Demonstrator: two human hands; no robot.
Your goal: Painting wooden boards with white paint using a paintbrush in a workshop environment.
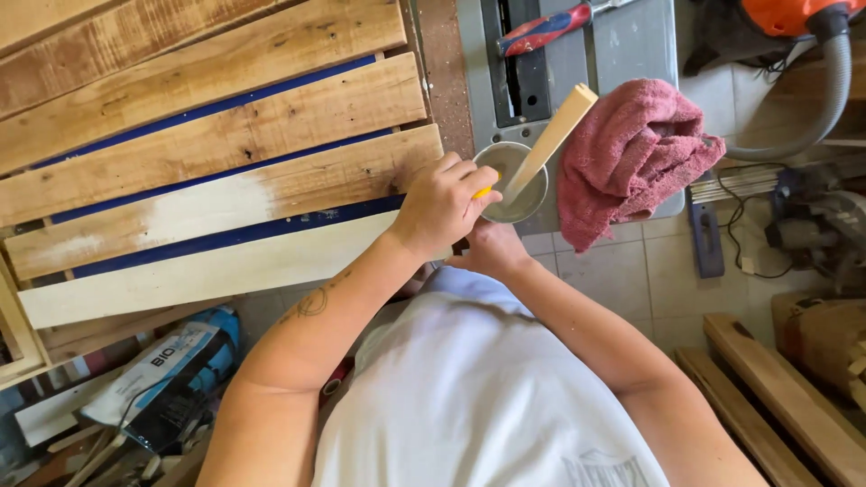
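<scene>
1. Head view: the left hand is closing its grip around a thin yellow-handled tool, probably a brush, whose tip is dipping into the small metal can; the can is sitting just beside that hand, at the edge of the grey saw table.
2. The right hand is lying just below the can, seemingly steadying it from underneath; whether its grip is open or closed cannot be told, since the fingers are hidden.
3. A pale wooden stick is leaning in the can, likely for stirring.
4. A red rag is lying right of the can, within reach for wiping.
5. The slatted wooden panel is resting to the left, its lower boards partly whitened, near the brush hand.
</scene>
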